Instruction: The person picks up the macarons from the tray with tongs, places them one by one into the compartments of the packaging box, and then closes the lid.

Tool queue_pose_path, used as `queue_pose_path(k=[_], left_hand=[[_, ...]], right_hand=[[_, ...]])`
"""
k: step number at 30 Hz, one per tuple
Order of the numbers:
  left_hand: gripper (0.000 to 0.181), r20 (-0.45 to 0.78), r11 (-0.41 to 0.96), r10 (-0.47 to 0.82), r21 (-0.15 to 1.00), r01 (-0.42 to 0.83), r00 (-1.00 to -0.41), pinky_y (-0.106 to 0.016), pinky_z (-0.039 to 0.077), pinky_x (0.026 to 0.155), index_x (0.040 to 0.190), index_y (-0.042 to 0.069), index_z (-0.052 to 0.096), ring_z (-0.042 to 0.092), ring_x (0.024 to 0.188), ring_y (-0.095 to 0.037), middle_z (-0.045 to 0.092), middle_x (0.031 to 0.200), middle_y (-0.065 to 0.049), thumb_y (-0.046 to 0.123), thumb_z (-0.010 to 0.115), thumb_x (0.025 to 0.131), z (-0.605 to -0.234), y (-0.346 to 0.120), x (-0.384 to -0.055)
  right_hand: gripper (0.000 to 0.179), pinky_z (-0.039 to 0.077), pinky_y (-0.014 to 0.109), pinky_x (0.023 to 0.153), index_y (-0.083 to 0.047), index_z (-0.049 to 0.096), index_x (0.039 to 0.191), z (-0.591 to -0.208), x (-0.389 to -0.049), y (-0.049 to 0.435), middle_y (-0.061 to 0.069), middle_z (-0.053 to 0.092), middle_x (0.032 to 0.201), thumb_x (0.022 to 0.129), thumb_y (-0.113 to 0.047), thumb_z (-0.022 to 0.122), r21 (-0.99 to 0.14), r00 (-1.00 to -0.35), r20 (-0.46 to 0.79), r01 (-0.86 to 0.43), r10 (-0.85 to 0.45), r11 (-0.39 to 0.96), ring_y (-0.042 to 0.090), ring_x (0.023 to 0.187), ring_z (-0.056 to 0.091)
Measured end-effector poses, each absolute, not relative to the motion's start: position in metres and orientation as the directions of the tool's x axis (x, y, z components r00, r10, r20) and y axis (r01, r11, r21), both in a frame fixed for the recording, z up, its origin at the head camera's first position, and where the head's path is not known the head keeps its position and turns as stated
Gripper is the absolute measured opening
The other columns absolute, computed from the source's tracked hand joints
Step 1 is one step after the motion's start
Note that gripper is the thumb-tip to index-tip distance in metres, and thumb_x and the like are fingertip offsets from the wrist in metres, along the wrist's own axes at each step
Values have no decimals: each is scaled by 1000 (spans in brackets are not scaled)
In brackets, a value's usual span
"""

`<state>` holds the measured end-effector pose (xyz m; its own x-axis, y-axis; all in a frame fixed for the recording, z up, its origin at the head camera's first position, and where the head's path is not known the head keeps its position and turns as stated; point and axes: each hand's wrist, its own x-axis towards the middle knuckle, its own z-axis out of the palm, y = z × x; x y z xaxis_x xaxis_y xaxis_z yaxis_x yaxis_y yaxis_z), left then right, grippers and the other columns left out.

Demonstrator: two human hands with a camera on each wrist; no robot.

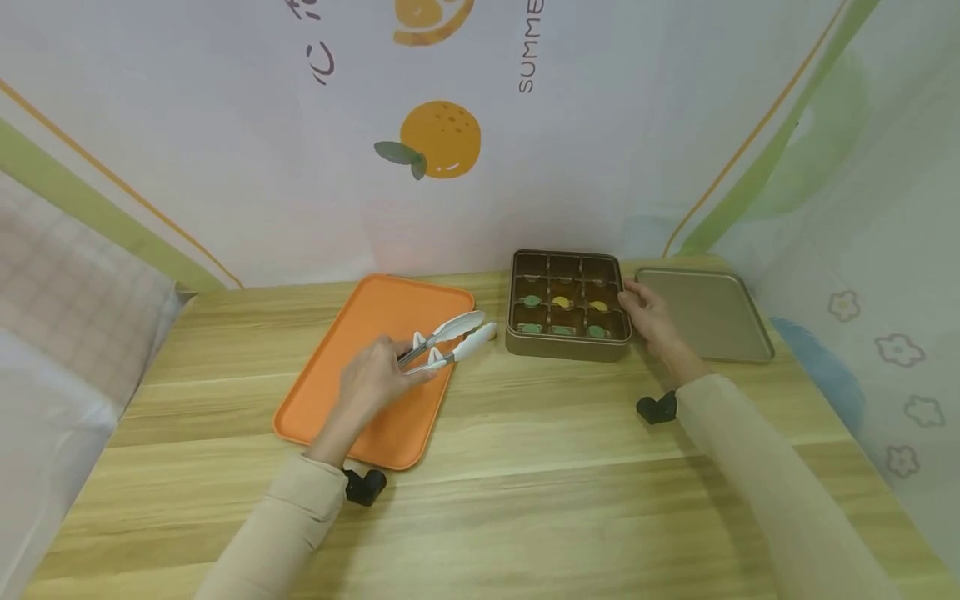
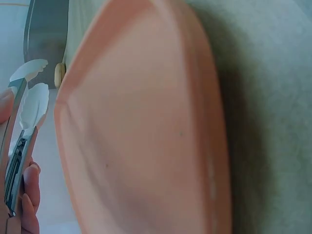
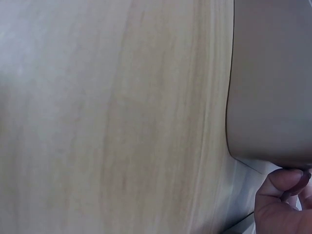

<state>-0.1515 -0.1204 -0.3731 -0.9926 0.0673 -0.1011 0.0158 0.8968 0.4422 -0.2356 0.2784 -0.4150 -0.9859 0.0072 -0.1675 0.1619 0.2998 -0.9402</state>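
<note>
My left hand point(image 1: 372, 375) holds a pair of tongs point(image 1: 442, 343) with metal arms and white scalloped tips, spread apart over the orange tray's point(image 1: 330, 392) right edge. Just beyond those tips, a small round beige piece point(image 2: 59, 74) lies beside the tray, partly hidden by the tongs in the head view. With the thumb and fingers of my right hand point(image 1: 651, 317) I grip the right rim of a brown box point(image 1: 566, 347). Dividers split the box into several compartments; green and yellow pieces show in the middle and front rows.
A flat brown lid point(image 1: 708, 321) lies right of the box, close to my right hand. The wooden table point(image 1: 510, 500) ends at a white curtain point(image 1: 315, 208) printed with fruit, right behind the tray and box. More cloth hangs at both sides.
</note>
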Motion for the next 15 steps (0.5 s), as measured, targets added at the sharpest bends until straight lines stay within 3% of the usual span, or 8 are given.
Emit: queue_pose_path(k=[8,15], left_hand=[[57,-65,915,92,398,59,-994,-31,34,53,124,21,63,46,67,-19,55,91,-6,53,70,77,-373,-112,-150],[50,-36,924,79,378,59,-996,-32,35,54,104,12,67,46,67,-19,52,86,-4,53,72,75,-372,-104,-151]], right_hand=[[58,19,48,112,-3,16,150,-415,-236,279,22,19,152,102,-27,38,-940,-986,-169,164,6,299,39,139,21],[58,25,47,110,-4,16,150,-415,-235,278,24,26,149,102,-29,37,-940,-984,-177,172,11,293,39,134,31]])
